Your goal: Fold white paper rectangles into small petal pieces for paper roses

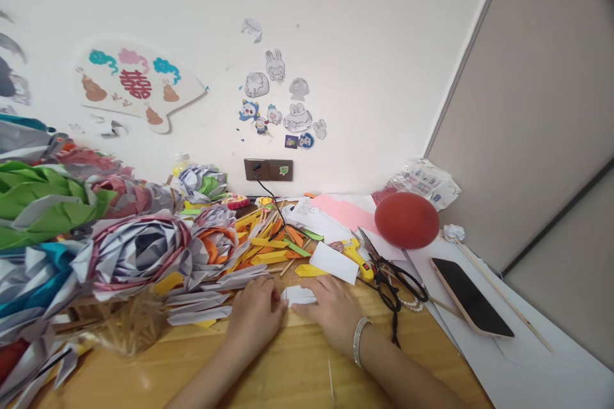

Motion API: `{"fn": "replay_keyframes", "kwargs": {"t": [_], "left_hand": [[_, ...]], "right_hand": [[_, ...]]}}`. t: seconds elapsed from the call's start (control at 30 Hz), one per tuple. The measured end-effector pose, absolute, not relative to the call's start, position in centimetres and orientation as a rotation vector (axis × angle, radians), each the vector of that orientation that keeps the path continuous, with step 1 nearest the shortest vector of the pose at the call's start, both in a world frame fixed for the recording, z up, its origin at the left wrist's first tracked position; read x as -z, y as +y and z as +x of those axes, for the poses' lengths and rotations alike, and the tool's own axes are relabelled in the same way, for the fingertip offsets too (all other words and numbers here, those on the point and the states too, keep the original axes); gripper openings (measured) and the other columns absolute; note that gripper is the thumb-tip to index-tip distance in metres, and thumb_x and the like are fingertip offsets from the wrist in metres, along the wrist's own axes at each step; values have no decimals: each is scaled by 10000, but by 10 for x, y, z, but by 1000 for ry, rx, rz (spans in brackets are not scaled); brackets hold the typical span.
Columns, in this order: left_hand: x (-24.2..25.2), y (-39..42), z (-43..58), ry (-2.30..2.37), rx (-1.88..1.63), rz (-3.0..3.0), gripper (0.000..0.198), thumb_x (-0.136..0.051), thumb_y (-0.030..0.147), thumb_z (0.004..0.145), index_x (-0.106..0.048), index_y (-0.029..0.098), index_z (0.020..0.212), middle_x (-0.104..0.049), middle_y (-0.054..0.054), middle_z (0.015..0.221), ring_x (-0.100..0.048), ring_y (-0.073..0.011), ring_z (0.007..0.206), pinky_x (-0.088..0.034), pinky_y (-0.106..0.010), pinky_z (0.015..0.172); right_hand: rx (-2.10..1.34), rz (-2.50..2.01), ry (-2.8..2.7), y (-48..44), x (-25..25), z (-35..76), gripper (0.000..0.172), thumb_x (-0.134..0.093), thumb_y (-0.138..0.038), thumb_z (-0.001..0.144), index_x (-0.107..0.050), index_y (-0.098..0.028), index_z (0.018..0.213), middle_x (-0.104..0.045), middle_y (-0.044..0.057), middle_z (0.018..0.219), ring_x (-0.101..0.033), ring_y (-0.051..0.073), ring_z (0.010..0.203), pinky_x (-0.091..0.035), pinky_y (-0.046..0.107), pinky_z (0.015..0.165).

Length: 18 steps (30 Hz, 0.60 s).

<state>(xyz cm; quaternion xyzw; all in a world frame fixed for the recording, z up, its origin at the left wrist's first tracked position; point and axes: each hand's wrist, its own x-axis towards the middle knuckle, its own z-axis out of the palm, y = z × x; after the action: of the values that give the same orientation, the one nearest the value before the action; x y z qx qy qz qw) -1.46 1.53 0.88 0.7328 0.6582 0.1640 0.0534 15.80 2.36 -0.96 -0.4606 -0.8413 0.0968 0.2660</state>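
A small piece of folded white paper (299, 295) lies on the wooden table between my two hands. My left hand (256, 307) is closed, its thumb and fingertips pinching the paper's left end. At the other end, my right hand (332, 310) grips the paper, thumb at the near edge and fingers curled over the far side. A silver bracelet (359, 342) circles my right wrist. Just beyond my right hand sits a blank white paper rectangle (334, 262). Folded white paper strips (201, 310) are spread beside my left hand.
Folded paper flowers (139, 252) crowd the left side. Yellow and orange paper pieces (268, 249) pile up ahead. To the right are black scissors (391, 275), a yellow glue gun (357, 255), a red balloon (407, 220) and a phone (472, 297). A wall (364, 77) rises behind.
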Motion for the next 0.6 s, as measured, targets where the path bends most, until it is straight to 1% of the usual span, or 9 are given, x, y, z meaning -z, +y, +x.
{"fn": "replay_keyframes", "kwargs": {"t": [0.1,0.2,0.47,0.6], "left_hand": [[-10,15,-15,2008,-473,2202,87,-510,255,738,-521,181,694,-588,-37,785,-524,-212,804,-325,-284,652],[-12,15,-15,2025,-434,2162,100,-518,276,735,-517,184,694,-595,-35,803,-523,-206,821,-325,-278,659],[-15,17,-21,2015,-403,2118,119,-523,308,720,-531,189,713,-607,-36,830,-532,-211,841,-335,-273,655],[-16,16,-27,1967,-412,2160,89,-513,261,729,-551,183,746,-618,-48,873,-539,-212,860,-371,-279,688]], "right_hand": [[-190,-1136,-2413,24,6,165,199,-493,-280,851,-622,-290,1001,-553,30,1086,-458,208,986,-369,341,845],[-130,-1077,-2486,26,1,178,235,-490,-204,841,-661,-333,938,-533,5,1138,-425,208,1012,-359,354,849],[-177,-1083,-2489,32,-5,201,226,-505,-200,822,-693,-292,907,-582,45,1084,-443,208,967,-379,368,832],[-201,-1066,-2492,31,-5,199,247,-497,-153,810,-694,-273,898,-594,46,1061,-455,206,947,-389,369,815]]}}
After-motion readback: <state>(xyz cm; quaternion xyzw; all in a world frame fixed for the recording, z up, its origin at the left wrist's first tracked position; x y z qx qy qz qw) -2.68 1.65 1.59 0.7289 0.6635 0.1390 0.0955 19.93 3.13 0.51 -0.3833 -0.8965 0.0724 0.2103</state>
